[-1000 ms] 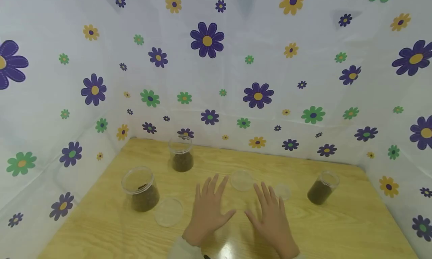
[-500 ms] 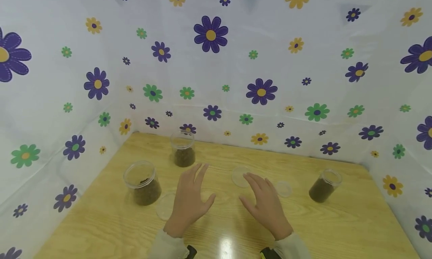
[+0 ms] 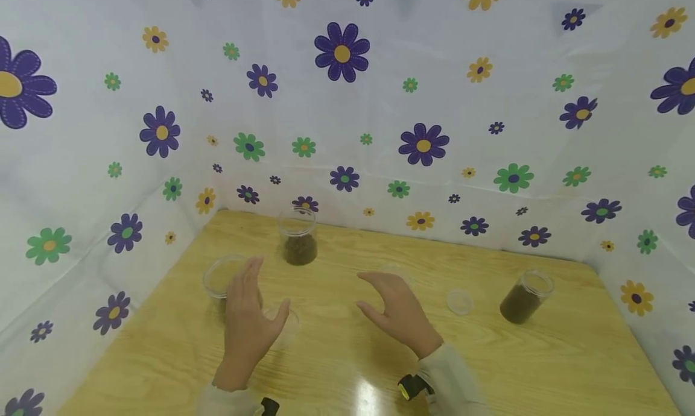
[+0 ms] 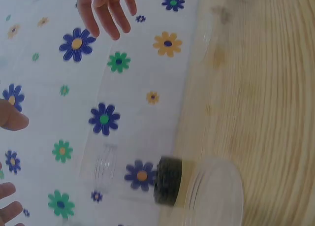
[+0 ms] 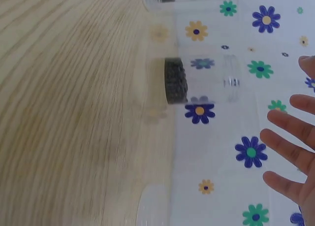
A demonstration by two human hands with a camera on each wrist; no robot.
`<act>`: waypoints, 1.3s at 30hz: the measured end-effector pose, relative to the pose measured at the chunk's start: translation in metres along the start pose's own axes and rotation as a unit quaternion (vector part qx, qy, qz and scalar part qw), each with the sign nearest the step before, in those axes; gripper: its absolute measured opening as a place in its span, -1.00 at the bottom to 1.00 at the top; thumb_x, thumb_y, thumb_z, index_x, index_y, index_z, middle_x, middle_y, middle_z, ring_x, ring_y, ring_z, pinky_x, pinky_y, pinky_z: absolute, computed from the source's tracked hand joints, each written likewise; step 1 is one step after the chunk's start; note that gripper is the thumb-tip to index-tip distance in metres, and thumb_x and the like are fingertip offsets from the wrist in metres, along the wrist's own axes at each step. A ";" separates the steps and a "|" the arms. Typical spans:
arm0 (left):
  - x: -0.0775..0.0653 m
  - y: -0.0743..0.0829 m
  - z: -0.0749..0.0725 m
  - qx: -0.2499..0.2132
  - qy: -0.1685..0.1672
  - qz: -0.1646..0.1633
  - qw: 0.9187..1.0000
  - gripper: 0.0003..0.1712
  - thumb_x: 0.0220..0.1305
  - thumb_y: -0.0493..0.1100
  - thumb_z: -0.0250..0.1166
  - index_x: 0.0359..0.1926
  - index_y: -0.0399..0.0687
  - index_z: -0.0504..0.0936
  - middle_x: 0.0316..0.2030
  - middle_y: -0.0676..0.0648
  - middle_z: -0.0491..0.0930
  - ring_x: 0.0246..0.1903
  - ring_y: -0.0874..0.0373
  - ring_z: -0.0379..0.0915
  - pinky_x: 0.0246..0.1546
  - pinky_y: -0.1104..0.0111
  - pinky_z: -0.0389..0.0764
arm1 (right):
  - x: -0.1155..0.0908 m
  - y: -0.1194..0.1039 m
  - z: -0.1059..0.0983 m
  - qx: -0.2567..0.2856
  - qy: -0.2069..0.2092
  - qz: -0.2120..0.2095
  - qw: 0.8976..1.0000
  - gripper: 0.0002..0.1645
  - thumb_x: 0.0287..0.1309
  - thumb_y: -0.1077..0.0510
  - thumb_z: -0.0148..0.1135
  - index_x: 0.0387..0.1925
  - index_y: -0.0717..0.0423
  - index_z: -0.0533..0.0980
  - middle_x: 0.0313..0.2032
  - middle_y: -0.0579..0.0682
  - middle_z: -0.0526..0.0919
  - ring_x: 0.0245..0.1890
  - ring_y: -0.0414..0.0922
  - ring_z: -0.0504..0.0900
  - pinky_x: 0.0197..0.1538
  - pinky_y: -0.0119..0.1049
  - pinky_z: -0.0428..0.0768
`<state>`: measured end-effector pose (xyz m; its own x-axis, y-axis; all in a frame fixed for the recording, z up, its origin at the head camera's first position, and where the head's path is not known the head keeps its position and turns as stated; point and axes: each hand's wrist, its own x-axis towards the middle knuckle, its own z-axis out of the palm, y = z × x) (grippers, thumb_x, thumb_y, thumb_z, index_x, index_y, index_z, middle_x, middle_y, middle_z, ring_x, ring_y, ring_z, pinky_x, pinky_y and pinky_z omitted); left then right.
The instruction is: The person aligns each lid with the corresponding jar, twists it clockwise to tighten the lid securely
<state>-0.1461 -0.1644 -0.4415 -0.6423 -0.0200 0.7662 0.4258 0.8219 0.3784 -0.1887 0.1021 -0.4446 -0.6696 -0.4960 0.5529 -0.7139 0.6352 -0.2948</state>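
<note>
My left hand hovers over the left of the table, fingers extended and thumb spread, holding nothing. It overlaps a wide clear jar of dark, soil-like granules and partly covers a round clear lid. My right hand is raised near the middle, palm facing left, fingers loosely bent, with nothing in it. Behind it a second clear lid is partly hidden. A taller clear jar with the same granules stands at the back; the right wrist view shows its granules low inside.
Toward the right edge stands a narrow clear jar of dark granules. A small clear lid lies left of it. White flowered cloth walls the wooden table at the back and both sides.
Both hands have shifted left. The left hand has gone from the table's middle to in front of the wide jar; the right now covers part of the middle lid. The jars stay put.
</note>
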 end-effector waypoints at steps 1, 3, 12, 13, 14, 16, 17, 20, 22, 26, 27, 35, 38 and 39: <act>-0.001 -0.004 -0.004 -0.004 0.007 -0.006 1.000 0.01 -0.29 -0.34 0.49 0.28 -0.37 0.23 0.18 -0.35 0.32 0.11 -0.24 0.25 0.06 -0.07 0.31 | 0.004 -0.001 0.003 0.011 -0.010 -0.001 1.000 -0.44 0.10 0.01 0.30 0.14 0.07 0.45 0.08 -0.01 0.59 0.09 -0.04 0.55 0.15 -0.08 0.48; -0.002 -0.012 -0.012 -0.010 0.014 -0.022 1.000 0.02 -0.27 -0.36 0.47 0.29 -0.35 0.21 0.19 -0.36 0.29 0.13 -0.26 0.21 0.08 -0.11 0.28 | 0.013 -0.004 0.009 0.033 -0.029 -0.002 0.999 -0.45 0.13 0.01 0.27 0.15 0.07 0.45 0.09 -0.01 0.59 0.10 -0.04 0.54 0.17 -0.08 0.48; -0.002 -0.037 -0.027 -0.020 0.019 -0.096 0.995 0.13 -0.19 -0.39 0.45 0.39 -0.25 0.00 0.28 -0.42 0.10 0.22 -0.35 0.06 0.10 -0.27 0.21 | 0.049 -0.018 0.029 0.073 -0.097 0.002 0.993 -0.47 0.19 -0.03 0.20 0.16 0.07 0.44 0.11 -0.02 0.58 0.15 -0.08 0.53 0.22 -0.14 0.46; -0.002 -0.039 -0.028 -0.020 0.016 -0.109 0.994 0.15 -0.19 -0.39 0.46 0.40 -0.24 -0.03 0.30 -0.42 0.08 0.24 -0.35 0.05 0.11 -0.26 0.21 | 0.053 -0.020 0.032 0.077 -0.106 0.003 0.991 -0.46 0.20 -0.04 0.19 0.17 0.07 0.44 0.12 -0.02 0.57 0.15 -0.08 0.52 0.22 -0.15 0.45; -0.003 -0.041 -0.029 -0.019 0.012 -0.123 0.992 0.18 -0.19 -0.39 0.46 0.41 -0.24 -0.06 0.31 -0.42 0.05 0.26 -0.35 0.03 0.13 -0.26 0.20 | 0.057 -0.023 0.035 0.081 -0.116 0.004 0.990 -0.46 0.21 -0.05 0.18 0.18 0.06 0.43 0.13 -0.03 0.57 0.16 -0.09 0.52 0.23 -0.16 0.45; -0.004 -0.045 -0.031 -0.015 -0.001 -0.152 0.988 0.21 -0.18 -0.38 0.48 0.42 -0.24 -0.11 0.34 -0.41 0.00 0.30 -0.36 -0.01 0.17 -0.25 0.19 | 0.065 -0.028 0.041 0.085 -0.132 0.006 0.988 -0.45 0.22 -0.07 0.17 0.19 0.06 0.42 0.13 -0.04 0.56 0.15 -0.10 0.52 0.23 -0.18 0.45; -0.005 -0.046 -0.031 -0.016 -0.010 -0.167 0.986 0.23 -0.17 -0.37 0.48 0.43 -0.23 -0.13 0.36 -0.40 -0.03 0.31 -0.36 -0.03 0.18 -0.25 0.19 | 0.069 -0.031 0.045 0.087 -0.140 0.006 0.986 -0.44 0.22 -0.07 0.16 0.20 0.05 0.41 0.13 -0.05 0.56 0.14 -0.11 0.53 0.22 -0.19 0.45; -0.008 -0.051 -0.032 -0.024 -0.042 -0.203 0.978 0.26 -0.12 -0.32 0.48 0.44 -0.21 -0.21 0.38 -0.40 -0.09 0.33 -0.38 -0.07 0.19 -0.26 0.17 | 0.080 -0.039 0.057 0.082 -0.156 0.004 0.984 -0.42 0.22 -0.10 0.15 0.22 0.04 0.39 0.13 -0.07 0.56 0.09 -0.15 0.56 0.19 -0.23 0.47; -0.011 -0.055 -0.032 -0.029 -0.060 -0.222 0.973 0.28 -0.08 -0.28 0.47 0.45 -0.21 -0.27 0.39 -0.41 -0.12 0.32 -0.41 -0.06 0.18 -0.28 0.18 | 0.087 -0.044 0.067 0.085 -0.169 0.008 0.982 -0.38 0.22 -0.12 0.15 0.24 0.04 0.36 0.13 -0.08 0.56 0.08 -0.16 0.56 0.17 -0.27 0.49; -0.016 -0.065 -0.031 -0.040 -0.085 -0.252 0.963 0.28 -0.02 -0.25 0.45 0.45 -0.19 -0.34 0.40 -0.42 -0.16 0.30 -0.44 -0.05 0.17 -0.31 0.17 | 0.099 -0.053 0.087 0.124 -0.200 0.035 0.971 -0.29 0.21 -0.13 0.15 0.32 0.00 0.25 0.17 -0.08 0.52 0.12 -0.15 0.54 0.14 -0.28 0.51; -0.017 -0.068 -0.030 -0.044 -0.089 -0.260 0.961 0.29 -0.01 -0.24 0.45 0.45 -0.18 -0.36 0.40 -0.42 -0.16 0.30 -0.44 -0.05 0.17 -0.30 0.16 | 0.101 -0.056 0.092 0.141 -0.208 0.043 0.967 -0.27 0.21 -0.13 0.15 0.35 -0.01 0.22 0.19 -0.07 0.50 0.14 -0.13 0.53 0.14 -0.27 0.52; -0.025 -0.081 -0.029 -0.092 -0.140 -0.324 0.931 0.34 0.05 -0.07 0.42 0.44 -0.14 -0.49 0.39 -0.47 -0.12 0.32 -0.42 -0.05 0.17 -0.34 0.13 | 0.108 -0.074 0.127 0.194 -0.261 0.079 0.942 -0.05 0.17 -0.19 0.19 0.46 -0.17 -0.07 0.39 -0.12 0.22 0.25 -0.11 0.43 0.19 -0.24 0.48; -0.026 -0.082 -0.029 -0.105 -0.158 -0.332 0.924 0.31 0.08 -0.04 0.40 0.44 -0.14 -0.48 0.39 -0.48 -0.11 0.33 -0.44 -0.06 0.16 -0.37 0.10 | 0.108 -0.078 0.133 0.197 -0.260 0.086 0.941 -0.02 0.16 -0.18 0.19 0.46 -0.19 -0.11 0.39 -0.12 0.21 0.24 -0.11 0.45 0.18 -0.23 0.49; -0.026 -0.082 -0.029 -0.107 -0.163 -0.331 0.923 0.30 0.09 -0.02 0.39 0.44 -0.15 -0.47 0.39 -0.48 -0.10 0.32 -0.45 -0.06 0.15 -0.38 0.10 | 0.108 -0.079 0.134 0.197 -0.258 0.086 0.942 -0.03 0.16 -0.18 0.19 0.46 -0.18 -0.10 0.38 -0.12 0.24 0.23 -0.12 0.46 0.17 -0.24 0.50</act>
<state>-0.1460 -0.2481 -0.4776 -0.9499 -0.2764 0.1461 -0.0354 0.5596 0.8280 -0.2318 -0.0807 -0.4659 -0.7202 -0.6921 0.0481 -0.5381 0.5135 -0.6684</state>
